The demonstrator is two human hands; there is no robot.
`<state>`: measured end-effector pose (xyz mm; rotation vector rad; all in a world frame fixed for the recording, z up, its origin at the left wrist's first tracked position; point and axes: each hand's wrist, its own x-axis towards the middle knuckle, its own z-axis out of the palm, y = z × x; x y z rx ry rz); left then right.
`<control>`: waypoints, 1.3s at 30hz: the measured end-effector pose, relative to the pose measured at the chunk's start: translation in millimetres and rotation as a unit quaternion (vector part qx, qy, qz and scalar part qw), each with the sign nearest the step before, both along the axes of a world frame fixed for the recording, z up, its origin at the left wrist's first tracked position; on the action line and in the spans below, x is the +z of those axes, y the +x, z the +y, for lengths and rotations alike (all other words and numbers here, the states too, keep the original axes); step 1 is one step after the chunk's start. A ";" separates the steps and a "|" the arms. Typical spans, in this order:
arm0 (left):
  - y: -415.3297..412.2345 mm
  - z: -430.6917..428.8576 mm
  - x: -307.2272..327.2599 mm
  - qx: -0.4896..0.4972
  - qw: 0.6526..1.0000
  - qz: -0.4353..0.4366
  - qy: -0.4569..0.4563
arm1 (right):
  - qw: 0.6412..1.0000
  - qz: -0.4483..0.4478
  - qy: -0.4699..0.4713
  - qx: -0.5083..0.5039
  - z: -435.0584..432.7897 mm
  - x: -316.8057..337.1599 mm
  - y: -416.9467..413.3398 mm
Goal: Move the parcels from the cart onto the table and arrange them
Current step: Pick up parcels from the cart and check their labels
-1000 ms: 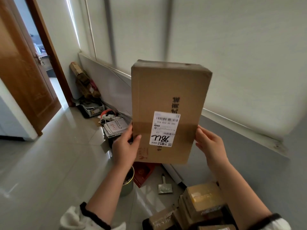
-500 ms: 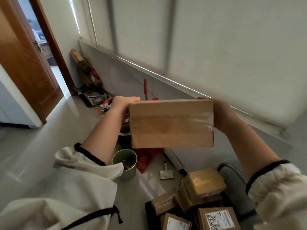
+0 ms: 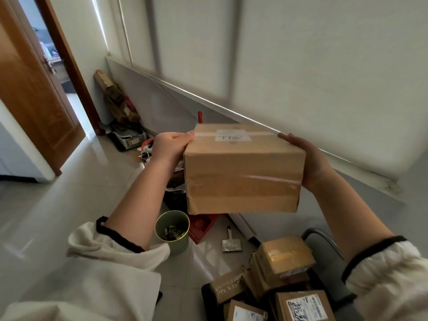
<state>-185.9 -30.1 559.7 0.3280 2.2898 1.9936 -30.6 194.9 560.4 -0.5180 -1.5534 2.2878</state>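
Note:
I hold a brown cardboard parcel [image 3: 243,179] in the air in front of me, its taped side toward me and its white label on the top face. My left hand [image 3: 171,144] grips its left top edge. My right hand [image 3: 308,158] clasps its right side, fingertips over the top corner. Below at the bottom right, several more cardboard parcels [image 3: 284,258] are piled on a dark cart [image 3: 208,295] with a grey handle [image 3: 324,239]. No table is in view.
A green tin [image 3: 172,230] with scraps, a red box [image 3: 201,225] and a small scraper [image 3: 231,244] lie on the tiled floor below the parcel. Clutter and folded cardboard [image 3: 115,98] line the wall at the back left. A wooden door [image 3: 30,89] stands open at the left.
The parcel was upright with its label facing me; I have tipped it flat, so the label now faces up, and lowered it. The view has tilted down toward the cart.

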 end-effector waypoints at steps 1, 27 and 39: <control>5.7 0.2 3.2 -0.004 0.999 0.042 -0.001 | 1.000 0.009 -0.004 0.011 -0.3 1.1 1.8; 101.0 39.5 -38.7 -0.188 0.875 0.337 -0.292 | 0.965 -0.191 -0.176 -0.038 -22.1 -146.9 12.3; 86.7 20.5 -63.3 -0.270 0.958 -0.028 -0.088 | 0.984 -0.166 -0.056 -0.003 -26.7 -130.5 27.8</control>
